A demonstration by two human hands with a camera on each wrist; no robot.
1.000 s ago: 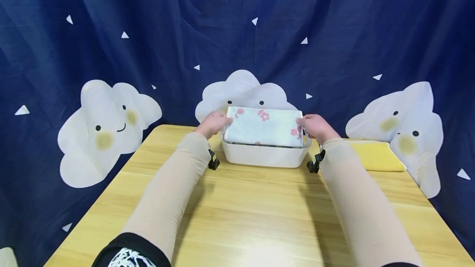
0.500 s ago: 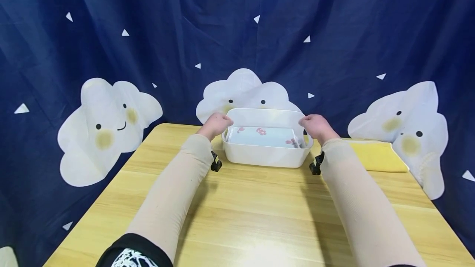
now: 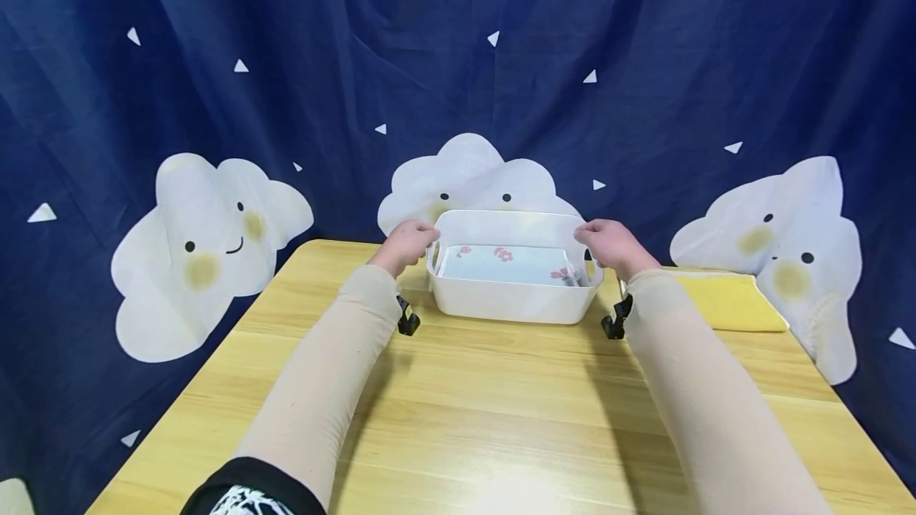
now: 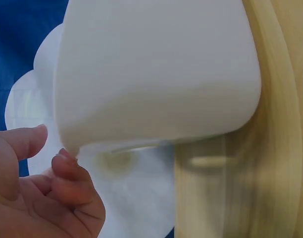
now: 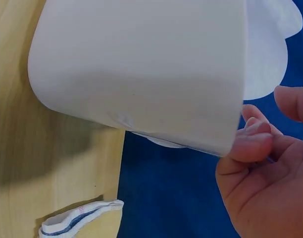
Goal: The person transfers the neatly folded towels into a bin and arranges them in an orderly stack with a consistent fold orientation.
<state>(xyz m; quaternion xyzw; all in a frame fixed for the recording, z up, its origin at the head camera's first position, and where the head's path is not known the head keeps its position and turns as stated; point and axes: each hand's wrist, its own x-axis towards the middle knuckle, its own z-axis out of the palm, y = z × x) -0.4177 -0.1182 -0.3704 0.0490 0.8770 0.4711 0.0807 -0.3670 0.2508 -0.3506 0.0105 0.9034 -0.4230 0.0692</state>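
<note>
A white plastic basket (image 3: 504, 303) with handle holes at its ends stands at the table's far edge. Inside it lies a folded pale towel (image 3: 494, 265) with pink flowers. My left hand (image 3: 409, 245) is at the basket's left end; in the left wrist view, the loosely curled fingers (image 4: 72, 173) come right up to the basket corner, thumb apart from them. At the right end is my right hand (image 3: 610, 245). Its bent fingers (image 5: 253, 144) are at the basket's rim in the right wrist view, and a gap separates them from the thumb.
A yellow folded cloth (image 3: 726, 302) with a white edge lies at the back right of the wooden table (image 3: 494, 404). Behind the table hangs a dark blue curtain (image 3: 429, 14) with white clouds. In the right wrist view, a striped cloth edge (image 5: 79, 220) shows below the basket.
The flowered towel, held upright by both hands at the basket a second ago, now lies down inside it. The hands have let go, and the left has drawn slightly outward.
</note>
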